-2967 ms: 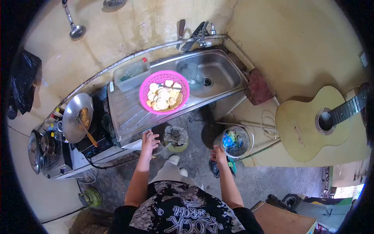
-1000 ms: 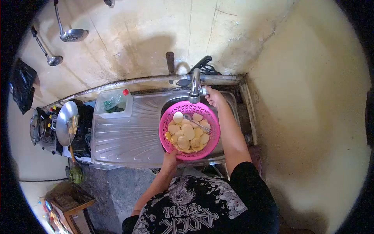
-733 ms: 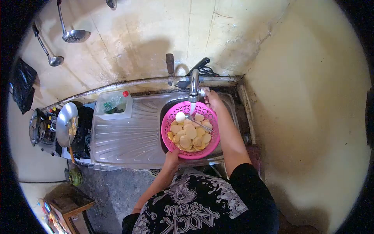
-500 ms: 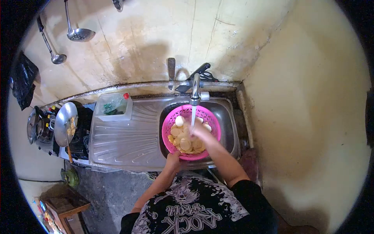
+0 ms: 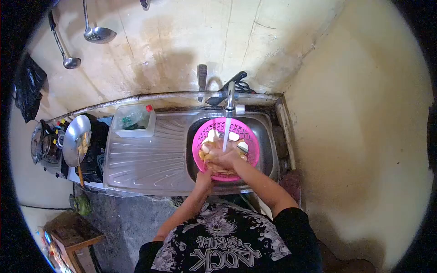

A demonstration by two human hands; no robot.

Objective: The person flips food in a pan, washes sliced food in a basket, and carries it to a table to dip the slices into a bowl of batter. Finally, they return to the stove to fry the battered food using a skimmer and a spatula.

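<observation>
A pink plastic basket (image 5: 253, 157) sits in the sink basin, holding yellowish slices that look like potato and several white rounded pieces (image 5: 242, 146). My left hand (image 5: 204, 179) grips the basket's near rim, its fingertips partly hidden by the rim. Inside the basket, my right hand (image 5: 224, 157) lies over the slices with its fingers stretched out to the left, slightly blurred. Water from the faucet (image 5: 231, 98) runs down onto the right hand and the slices.
A ribbed metal drainboard (image 5: 145, 161) extends left of the basin, bearing a clear plastic container (image 5: 134, 122). Further left, a wok (image 5: 75, 141) with food and a spatula rests on the stove. Knives (image 5: 202, 82) stand behind the sink; ladles (image 5: 100, 35) hang on the wall.
My right hand has moved down and left across the slices, showing more white pieces at the back. The basket has shifted slightly, and my left hand stays at its rim.
</observation>
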